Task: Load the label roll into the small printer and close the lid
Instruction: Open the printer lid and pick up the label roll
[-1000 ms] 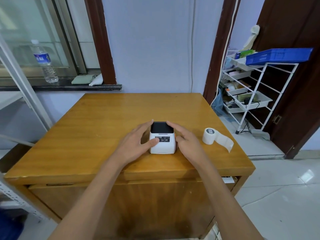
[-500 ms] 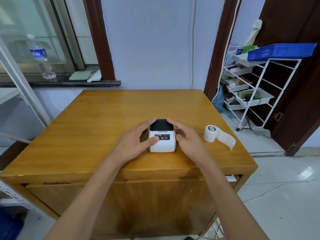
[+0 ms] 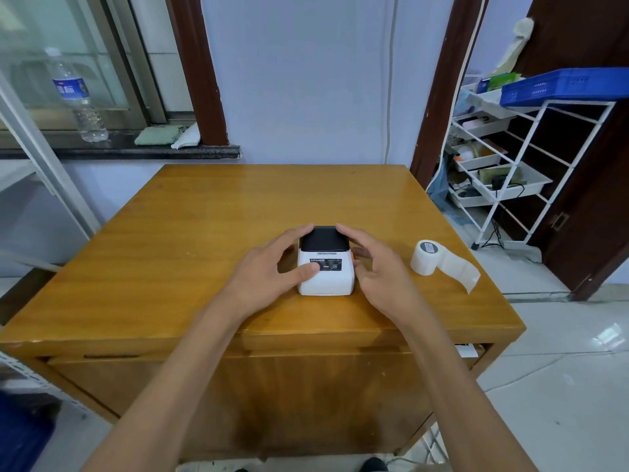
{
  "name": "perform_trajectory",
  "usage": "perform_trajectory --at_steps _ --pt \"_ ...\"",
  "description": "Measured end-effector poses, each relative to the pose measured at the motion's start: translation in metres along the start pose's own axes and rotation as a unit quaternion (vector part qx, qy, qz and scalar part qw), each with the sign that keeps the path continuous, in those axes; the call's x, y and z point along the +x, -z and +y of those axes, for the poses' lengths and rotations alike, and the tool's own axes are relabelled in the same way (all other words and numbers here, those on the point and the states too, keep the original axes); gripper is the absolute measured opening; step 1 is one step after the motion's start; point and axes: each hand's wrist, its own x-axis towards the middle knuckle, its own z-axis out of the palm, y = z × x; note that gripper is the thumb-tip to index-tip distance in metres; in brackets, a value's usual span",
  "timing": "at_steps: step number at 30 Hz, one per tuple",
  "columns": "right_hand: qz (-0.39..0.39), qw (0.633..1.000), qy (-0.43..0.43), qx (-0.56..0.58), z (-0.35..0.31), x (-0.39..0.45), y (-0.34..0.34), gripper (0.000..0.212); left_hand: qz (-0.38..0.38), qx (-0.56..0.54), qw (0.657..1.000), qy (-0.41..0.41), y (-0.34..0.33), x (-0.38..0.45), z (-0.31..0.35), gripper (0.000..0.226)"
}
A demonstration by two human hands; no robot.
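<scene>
A small white printer [image 3: 325, 274] with a closed black lid stands near the front of the wooden table [image 3: 211, 233]. My left hand [image 3: 272, 267] grips its left side, thumb resting on the front panel and fingers curled round the back corner. My right hand [image 3: 377, 267] cups the right side beside an orange button, fingers reaching the lid's far edge. A white label roll [image 3: 425, 258] lies on the table to the right, apart from both hands, with a loose strip of labels trailing toward the table's right edge.
The table's right edge runs close past the label strip. A white wire rack [image 3: 510, 172] with a blue crate [image 3: 561, 86] stands to the right by a dark door. A water bottle [image 3: 76, 97] sits on the window ledge at the back left.
My right hand has loosened a little from the printer's right side, uncovering the orange button. The left hand keeps its grip. The roll has not moved.
</scene>
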Motion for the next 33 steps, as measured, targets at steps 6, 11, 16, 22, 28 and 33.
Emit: perform_trajectory --at_steps 6,11,16,22,28,33 --pt "0.001 0.999 -0.001 -0.032 0.000 -0.002 -0.004 0.073 0.014 -0.003 1.000 0.006 0.000 0.001 -0.001 0.070" --pt "-0.005 1.000 -0.020 -0.008 0.002 0.000 -0.001 0.072 0.024 -0.003 1.000 0.017 0.000 0.002 0.001 0.078" --pt "0.003 0.999 -0.033 0.035 -0.006 -0.002 0.001 0.057 0.023 0.089 0.994 0.054 -0.001 0.003 0.004 0.105" --pt "0.004 1.000 -0.022 0.009 -0.011 -0.004 0.000 0.046 0.022 0.089 0.995 0.038 0.000 0.000 0.006 0.100" --pt "0.033 0.999 0.001 -0.025 -0.016 -0.004 0.000 0.044 0.023 0.060 0.997 0.035 0.001 -0.001 0.007 0.097" --pt "0.043 0.998 0.006 -0.053 -0.019 -0.005 -0.002 0.043 0.022 0.045 0.998 0.038 0.002 -0.001 0.006 0.095"
